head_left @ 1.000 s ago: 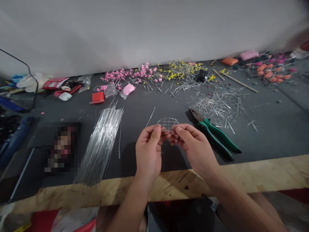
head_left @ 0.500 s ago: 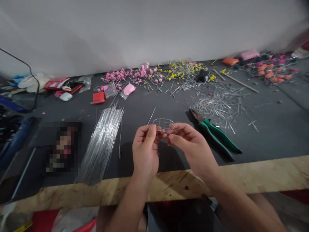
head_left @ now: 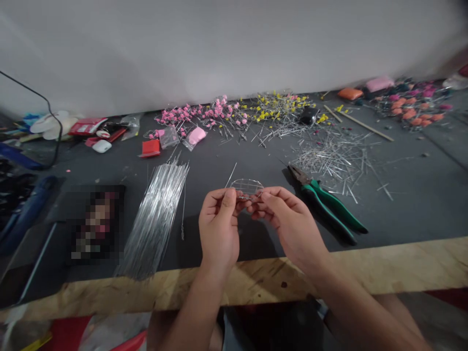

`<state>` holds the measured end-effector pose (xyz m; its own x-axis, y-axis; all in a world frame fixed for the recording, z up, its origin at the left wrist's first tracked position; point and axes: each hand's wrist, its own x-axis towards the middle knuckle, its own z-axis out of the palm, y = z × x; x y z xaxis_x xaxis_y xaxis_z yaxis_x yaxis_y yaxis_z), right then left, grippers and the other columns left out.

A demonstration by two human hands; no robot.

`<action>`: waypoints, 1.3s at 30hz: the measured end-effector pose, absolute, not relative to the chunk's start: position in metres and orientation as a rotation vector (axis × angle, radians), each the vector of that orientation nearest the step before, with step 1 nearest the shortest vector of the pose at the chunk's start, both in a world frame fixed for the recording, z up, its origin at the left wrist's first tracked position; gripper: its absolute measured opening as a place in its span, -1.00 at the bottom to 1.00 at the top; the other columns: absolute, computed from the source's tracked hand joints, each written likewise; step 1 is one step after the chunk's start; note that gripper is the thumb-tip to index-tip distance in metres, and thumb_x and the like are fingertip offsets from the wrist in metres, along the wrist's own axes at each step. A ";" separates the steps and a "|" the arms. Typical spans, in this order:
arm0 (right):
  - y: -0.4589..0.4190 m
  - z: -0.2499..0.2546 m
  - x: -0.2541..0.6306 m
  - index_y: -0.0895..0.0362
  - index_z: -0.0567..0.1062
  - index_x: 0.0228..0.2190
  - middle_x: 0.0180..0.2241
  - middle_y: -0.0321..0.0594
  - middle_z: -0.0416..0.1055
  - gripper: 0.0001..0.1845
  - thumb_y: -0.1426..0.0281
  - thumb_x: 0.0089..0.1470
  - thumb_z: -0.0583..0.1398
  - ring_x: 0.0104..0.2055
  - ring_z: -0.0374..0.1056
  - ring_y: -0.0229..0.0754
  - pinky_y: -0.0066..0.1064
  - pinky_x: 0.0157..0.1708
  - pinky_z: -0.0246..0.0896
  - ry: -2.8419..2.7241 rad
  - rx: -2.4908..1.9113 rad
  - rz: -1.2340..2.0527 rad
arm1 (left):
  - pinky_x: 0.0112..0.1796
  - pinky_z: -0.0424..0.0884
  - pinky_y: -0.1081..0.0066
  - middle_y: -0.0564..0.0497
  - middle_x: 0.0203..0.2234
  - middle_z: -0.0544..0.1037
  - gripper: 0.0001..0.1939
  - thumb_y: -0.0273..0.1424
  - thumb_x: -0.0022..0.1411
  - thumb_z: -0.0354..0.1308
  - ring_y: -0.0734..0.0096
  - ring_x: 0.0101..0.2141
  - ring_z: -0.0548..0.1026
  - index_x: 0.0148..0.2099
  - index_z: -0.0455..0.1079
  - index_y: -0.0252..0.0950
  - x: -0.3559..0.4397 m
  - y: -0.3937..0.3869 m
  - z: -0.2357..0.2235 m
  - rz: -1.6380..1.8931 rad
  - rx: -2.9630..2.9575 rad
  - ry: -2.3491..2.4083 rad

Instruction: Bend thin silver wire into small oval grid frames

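Note:
Between both hands is a small wire frame [head_left: 247, 183], a rounded outline crossed by thin wires, raised over the dark worktop. My left hand [head_left: 220, 222] pinches its left side between thumb and fingers. On the opposite side, my right hand [head_left: 290, 214] grips its edge with the thumb laid over the fingers. The frame's lower part is partly hidden by the fingertips. Green-handled pliers [head_left: 327, 204] lie just right of my right hand. Left of my left hand rests a bundle of straight silvery wires [head_left: 157, 209], with a single twisted wire [head_left: 183, 214] beside it.
Pink-tipped wires [head_left: 179, 114] and yellow-tipped wires [head_left: 281, 105] are heaped along the wall. Loose cut wires [head_left: 329, 156] are scattered behind the pliers. Orange-tipped pieces [head_left: 413, 112] lie far right. A wooden edge [head_left: 263, 280] runs along the worktop's front.
My right thumb has shifted up and to the right along the wire frame's edge. The left hand keeps its pinch, and the view has moved very slightly.

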<state>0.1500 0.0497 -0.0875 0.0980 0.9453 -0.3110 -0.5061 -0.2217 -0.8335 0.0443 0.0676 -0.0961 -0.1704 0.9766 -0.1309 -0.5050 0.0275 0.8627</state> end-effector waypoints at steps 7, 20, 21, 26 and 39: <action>0.052 -0.088 0.149 0.09 0.51 -0.46 -0.48 -0.34 0.45 -0.94 0.38 0.04 0.25 -0.44 0.37 -0.30 -0.40 -0.32 0.28 -0.500 -1.059 1.500 | -0.35 0.44 0.50 0.06 -0.44 0.54 -0.91 -0.41 0.14 0.26 0.54 -0.45 0.51 -0.35 0.43 -0.30 0.044 0.067 -0.097 1.464 0.608 0.942; 0.050 -0.091 0.149 0.10 0.57 -0.42 -0.45 -0.32 0.48 -0.93 0.36 0.01 0.29 -0.42 0.35 -0.31 -0.41 -0.31 0.28 -0.529 -1.102 1.480 | -0.38 0.47 0.49 0.07 -0.47 0.56 -0.95 -0.41 0.20 0.21 0.51 -0.43 0.53 -0.31 0.41 -0.26 0.043 0.067 -0.097 1.503 0.636 0.896; 0.050 -0.091 0.149 0.11 0.58 -0.42 -0.45 -0.32 0.48 -0.92 0.36 0.01 0.30 -0.42 0.35 -0.32 -0.41 -0.31 0.28 -0.530 -1.105 1.475 | -0.39 0.47 0.50 0.07 -0.47 0.56 -0.95 -0.40 0.20 0.21 0.51 -0.43 0.53 -0.31 0.41 -0.26 0.043 0.067 -0.098 1.500 0.635 0.891; 0.049 -0.096 0.149 0.10 0.60 -0.41 -0.43 -0.32 0.50 -0.93 0.36 0.01 0.31 -0.41 0.36 -0.33 -0.43 -0.31 0.29 -0.537 -1.096 1.467 | -0.41 0.46 0.52 0.07 -0.48 0.55 -0.91 -0.38 0.20 0.22 0.53 -0.44 0.52 -0.33 0.41 -0.28 0.043 0.067 -0.099 1.487 0.616 0.911; 0.050 -0.094 0.146 0.11 0.50 -0.46 -0.46 -0.31 0.46 -0.90 0.37 0.07 0.26 -0.42 0.39 -0.31 -0.43 -0.35 0.31 -0.494 -1.029 1.514 | -0.42 0.45 0.48 0.06 -0.50 0.52 -0.87 -0.38 0.15 0.25 0.50 -0.47 0.50 -0.36 0.39 -0.32 0.044 0.069 -0.098 1.467 0.602 1.000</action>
